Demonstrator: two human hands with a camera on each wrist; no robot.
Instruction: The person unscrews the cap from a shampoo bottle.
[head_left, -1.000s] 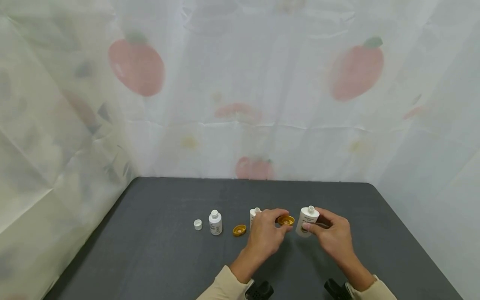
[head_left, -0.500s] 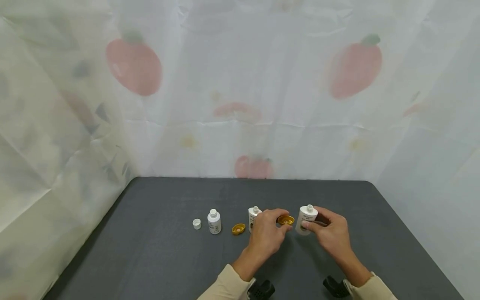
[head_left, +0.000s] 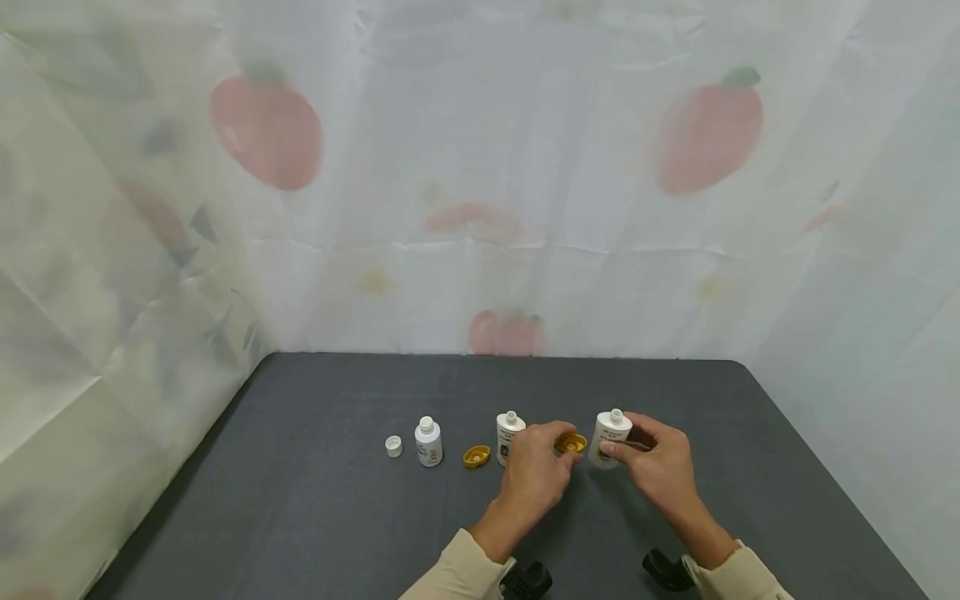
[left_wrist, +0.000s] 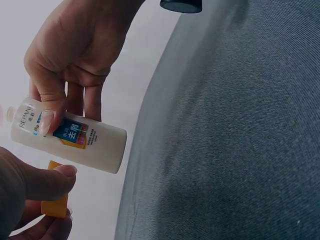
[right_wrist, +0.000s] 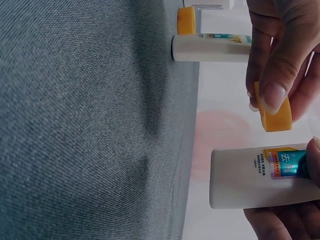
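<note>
My right hand [head_left: 651, 462] grips a white bottle [head_left: 609, 440] with an open neck, lifted slightly off the dark table [head_left: 315, 517]; the same bottle [left_wrist: 75, 141] [right_wrist: 260, 177] shows a blue and orange label in both wrist views. My left hand [head_left: 536, 467] pinches a gold cap [head_left: 572, 442] just left of that bottle's shoulder; the cap [right_wrist: 274, 116] [left_wrist: 55, 202] sits between thumb and fingers. A second white bottle [head_left: 508, 437] stands uncapped behind my left hand.
A loose gold cap [head_left: 476, 456] lies left of the middle bottle. Farther left stand a smaller white bottle [head_left: 428, 442] and a small white cap [head_left: 393, 447]. A fruit-print curtain [head_left: 480, 183] encloses the table's back and sides.
Both hands drifted slightly up and left in view, with cap and bottle still held. The gold cap stays beside the bottle's shoulder.
</note>
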